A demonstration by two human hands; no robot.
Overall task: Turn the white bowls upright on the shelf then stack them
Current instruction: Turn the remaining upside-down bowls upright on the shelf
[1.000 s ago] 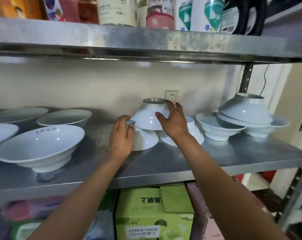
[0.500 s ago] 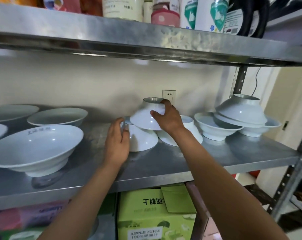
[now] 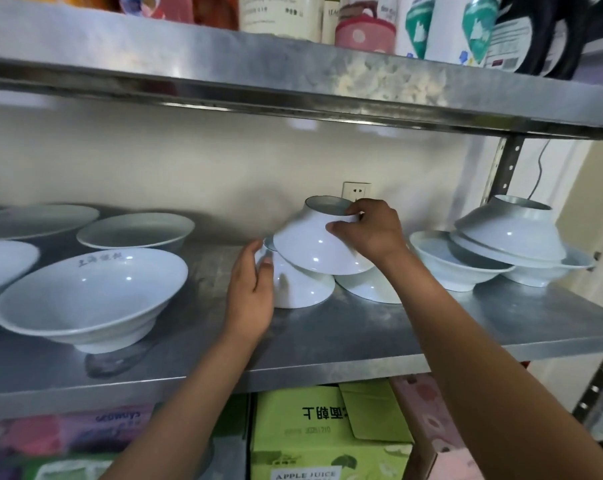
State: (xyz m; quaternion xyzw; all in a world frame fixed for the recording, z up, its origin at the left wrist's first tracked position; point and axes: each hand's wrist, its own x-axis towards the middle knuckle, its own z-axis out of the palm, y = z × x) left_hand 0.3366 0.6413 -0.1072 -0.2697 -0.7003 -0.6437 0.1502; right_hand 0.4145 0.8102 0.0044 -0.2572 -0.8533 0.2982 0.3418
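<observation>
**Top bowl of the inverted pile gripped, tilting — slip risk**

Landmark: the wall socket (image 3: 356, 192) at the back of the shelf (image 3: 362, 341).

- Nearest, below the shelf edge: green juice carton (image 3: 294, 438). Not involved.
- Left hand (image 3: 251, 292), in front of and left-below the socket: fingers loosely spread against the side of the lower left bowl (image 3: 301, 287), which sits upside down. Bracing it, not clearly gripping.
- Right hand (image 3: 369, 232), directly in front of the socket: thumb and fingers pinch the foot of the top bowl (image 3: 313, 244), upside down and tilted, rim resting on the lower left bowl and on the lower right bowl (image 3: 372, 285), also inverted.
- Right of the socket: upright bowl (image 3: 455, 263), then another inverted bowl (image 3: 511, 230) sitting on a further bowl (image 3: 549, 271).
- Far left of the socket: large upright bowl (image 3: 88, 292), with more upright ones behind it.

Judgement: first flip in hand, task barely begun.

Risks:
- Pinch on a glossy foot ring is a small hold; the bowl may slip during the flip and drop onto the two below.
- Lifting the tilted top bowl could drag the lower right bowl, which no hand steadies, towards the shelf edge.
- Upper shelf looks low, so the rim could clip it on a high flip.
</observation>
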